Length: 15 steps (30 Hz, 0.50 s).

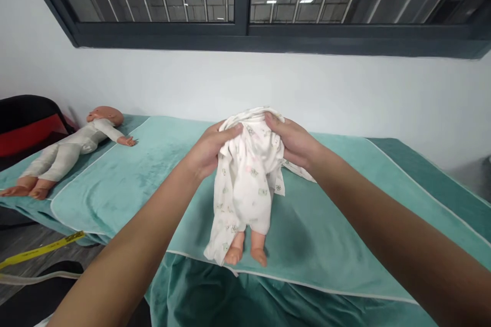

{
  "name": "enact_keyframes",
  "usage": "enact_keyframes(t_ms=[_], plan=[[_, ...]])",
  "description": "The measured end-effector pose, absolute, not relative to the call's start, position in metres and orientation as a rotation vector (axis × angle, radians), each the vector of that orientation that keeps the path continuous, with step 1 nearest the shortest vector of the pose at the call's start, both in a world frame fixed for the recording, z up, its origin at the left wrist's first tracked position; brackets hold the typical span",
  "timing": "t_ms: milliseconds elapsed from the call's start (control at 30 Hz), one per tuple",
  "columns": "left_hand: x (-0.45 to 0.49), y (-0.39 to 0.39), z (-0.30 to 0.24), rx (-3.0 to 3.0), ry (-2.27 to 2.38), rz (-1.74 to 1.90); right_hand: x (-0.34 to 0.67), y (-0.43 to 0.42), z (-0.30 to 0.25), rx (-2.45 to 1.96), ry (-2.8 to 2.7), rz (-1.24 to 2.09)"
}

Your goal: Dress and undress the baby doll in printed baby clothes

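A baby doll (258, 253) is on the green cover in front of me, its bare feet toward me. It wears white trousers, and a white printed baby top (253, 163) hides its head and upper body. My left hand (215, 145) grips the gathered edge of the top on the left, thumb over the cloth. On the other side my right hand (289, 138) pinches the same edge. One long sleeve hangs down past the feet on the left; some printed cloth spreads out under my right wrist.
A second doll (72, 148) in pale clothing lies at the left end of the green cover (153, 184). Behind it stand a black and red chair (32, 130) and the white wall (192, 82) with a window (245, 36). A yellow strap (42, 250) is at lower left.
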<state>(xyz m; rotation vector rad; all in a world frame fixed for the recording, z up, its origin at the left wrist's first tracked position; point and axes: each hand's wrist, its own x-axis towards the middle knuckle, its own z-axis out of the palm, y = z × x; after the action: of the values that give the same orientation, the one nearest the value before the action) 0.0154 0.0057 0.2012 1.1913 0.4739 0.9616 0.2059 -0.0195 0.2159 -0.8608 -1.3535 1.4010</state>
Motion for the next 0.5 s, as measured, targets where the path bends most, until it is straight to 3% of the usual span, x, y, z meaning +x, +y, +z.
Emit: enact_keyframes(t_ms=[200, 400, 500], plan=[[0.029, 0.011, 0.197, 1.07, 0.517, 1.096, 0.203, -0.027, 0.206, -0.999, -1.757, 1.518], [0.006, 0.001, 0.182, 1.278, 0.455, 0.656, 0.212, -0.02, 0.202, -0.869, -1.42, 1.409], [0.004, 0.0, 0.179, 1.3, 0.504, 0.678, 0.208, -0.018, 0.194, -0.793, -1.333, 1.463]])
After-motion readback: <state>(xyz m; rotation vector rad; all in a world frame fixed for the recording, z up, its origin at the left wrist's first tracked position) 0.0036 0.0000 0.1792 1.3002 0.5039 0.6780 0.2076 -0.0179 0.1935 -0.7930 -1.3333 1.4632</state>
